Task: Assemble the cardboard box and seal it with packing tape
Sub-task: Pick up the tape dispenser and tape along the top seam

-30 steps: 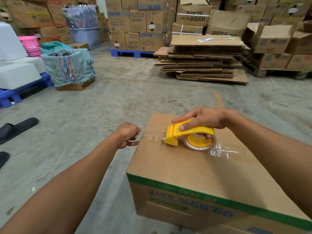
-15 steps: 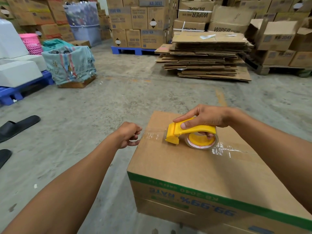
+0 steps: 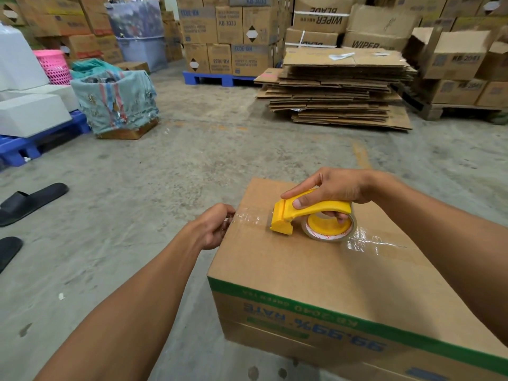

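Both hands work the cardboard box (image 3: 316,270) on the floor: my right hand (image 3: 334,189) grips the yellow tape dispenser (image 3: 310,215) mid-lid, left hand (image 3: 213,229) pinches the tape (image 3: 251,220) end at its left edge. Box looks stiff, prob. light; tape thin, clingy, so hold dispenser by handle.

Closed brown cardboard box (image 3: 316,273) on floor, yellow tape dispenser (image 3: 308,213) atop its clear-taped seam.

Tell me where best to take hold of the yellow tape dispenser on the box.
Probably by the arched handle of the tape dispenser, from above: it curves over the roll and lies level on the box top. The right hand wraps it that way now.
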